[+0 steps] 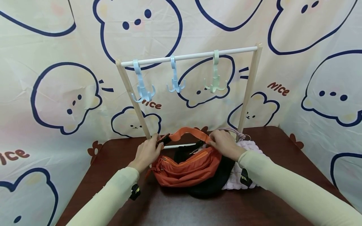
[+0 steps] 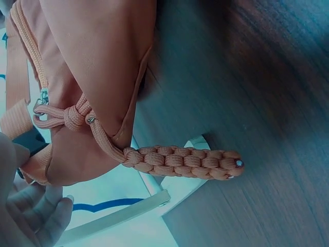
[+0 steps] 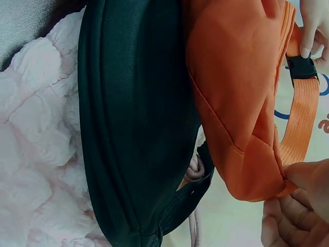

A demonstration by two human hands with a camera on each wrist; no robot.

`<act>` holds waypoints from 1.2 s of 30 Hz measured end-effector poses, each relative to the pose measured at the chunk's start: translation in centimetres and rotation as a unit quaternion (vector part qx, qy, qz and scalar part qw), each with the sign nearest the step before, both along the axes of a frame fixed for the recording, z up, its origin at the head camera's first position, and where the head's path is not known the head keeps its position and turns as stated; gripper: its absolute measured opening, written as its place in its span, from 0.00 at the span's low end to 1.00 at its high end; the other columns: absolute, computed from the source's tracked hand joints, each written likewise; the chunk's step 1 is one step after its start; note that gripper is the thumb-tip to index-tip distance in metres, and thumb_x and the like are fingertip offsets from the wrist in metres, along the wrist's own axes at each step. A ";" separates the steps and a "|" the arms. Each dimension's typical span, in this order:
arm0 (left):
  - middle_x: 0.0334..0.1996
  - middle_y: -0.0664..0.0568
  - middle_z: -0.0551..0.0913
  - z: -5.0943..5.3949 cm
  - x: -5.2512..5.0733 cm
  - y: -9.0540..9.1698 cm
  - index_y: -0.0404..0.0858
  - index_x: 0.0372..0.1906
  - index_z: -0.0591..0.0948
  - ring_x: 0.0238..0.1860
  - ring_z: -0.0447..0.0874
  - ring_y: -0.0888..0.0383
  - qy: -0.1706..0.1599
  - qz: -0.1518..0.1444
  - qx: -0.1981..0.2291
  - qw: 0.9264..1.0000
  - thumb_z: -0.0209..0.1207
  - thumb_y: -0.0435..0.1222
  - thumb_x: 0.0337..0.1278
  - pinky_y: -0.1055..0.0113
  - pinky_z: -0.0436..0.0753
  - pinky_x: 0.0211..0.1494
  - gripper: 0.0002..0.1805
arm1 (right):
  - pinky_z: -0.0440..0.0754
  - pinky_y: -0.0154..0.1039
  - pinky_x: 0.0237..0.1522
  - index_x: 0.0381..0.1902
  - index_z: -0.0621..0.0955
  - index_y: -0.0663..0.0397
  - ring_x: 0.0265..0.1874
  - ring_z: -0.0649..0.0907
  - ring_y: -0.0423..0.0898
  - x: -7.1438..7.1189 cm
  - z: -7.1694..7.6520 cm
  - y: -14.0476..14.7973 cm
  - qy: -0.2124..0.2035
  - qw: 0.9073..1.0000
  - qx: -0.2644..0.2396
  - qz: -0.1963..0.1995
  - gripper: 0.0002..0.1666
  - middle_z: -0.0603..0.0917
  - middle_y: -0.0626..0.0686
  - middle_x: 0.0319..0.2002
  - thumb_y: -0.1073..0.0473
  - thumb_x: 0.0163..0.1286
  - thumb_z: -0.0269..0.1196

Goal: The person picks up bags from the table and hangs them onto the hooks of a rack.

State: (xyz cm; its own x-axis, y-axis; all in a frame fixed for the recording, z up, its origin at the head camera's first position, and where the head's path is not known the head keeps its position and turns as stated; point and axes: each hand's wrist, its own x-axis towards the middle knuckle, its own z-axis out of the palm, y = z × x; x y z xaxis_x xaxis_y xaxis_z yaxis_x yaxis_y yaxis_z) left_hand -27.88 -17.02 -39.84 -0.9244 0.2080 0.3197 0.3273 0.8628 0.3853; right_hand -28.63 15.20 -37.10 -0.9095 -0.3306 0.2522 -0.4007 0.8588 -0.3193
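An orange waist bag (image 1: pixel 186 169) hangs by its strap (image 1: pixel 189 130) between my two hands, in front of a dark bag. My left hand (image 1: pixel 147 152) pinches the strap beside its black buckle (image 1: pixel 165 139). At the strap's other end, my right hand (image 1: pixel 224 142) grips the webbing where it meets the bag, as the right wrist view shows. A braided orange cord pull (image 2: pixel 182 162) dangles from the zipper in the left wrist view. Behind the orange bag are the dark bag (image 3: pixel 139 123) and a fluffy pale pink bag (image 3: pixel 41 144).
A wooden-sided rack with a white top bar (image 1: pixel 192 56) stands on the brown table (image 1: pixel 175 210). Two blue hooks (image 1: pixel 142 91) (image 1: pixel 175 83) and a green hook (image 1: pixel 215 83) hang from the bar. Behind is a cartoon-printed cloth (image 1: pixel 70 94).
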 end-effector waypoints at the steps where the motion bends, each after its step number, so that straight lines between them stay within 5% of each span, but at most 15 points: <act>1: 0.23 0.54 0.80 0.0 0.1 0.0 0.42 0.49 0.76 0.16 0.70 0.59 0.001 -0.001 0.000 1.000 0.55 0.42 0.74 0.65 0.66 0.19 0.09 | 0.68 0.35 0.26 0.23 0.81 0.48 0.21 0.74 0.41 0.0 0.0 0.0 -0.001 1.000 0.001 0.000 0.13 0.77 0.44 0.19 0.57 0.68 0.68; 36: 0.21 0.55 0.79 1.8 2.0 -0.3 0.45 0.49 0.75 0.15 0.69 0.61 0.028 0.001 0.012 1.000 0.54 0.43 0.75 0.65 0.66 0.19 0.08 | 0.70 0.36 0.26 0.26 0.83 0.49 0.22 0.76 0.40 1.3 0.9 0.6 0.034 0.999 -0.016 0.016 0.10 0.81 0.46 0.22 0.56 0.67 0.69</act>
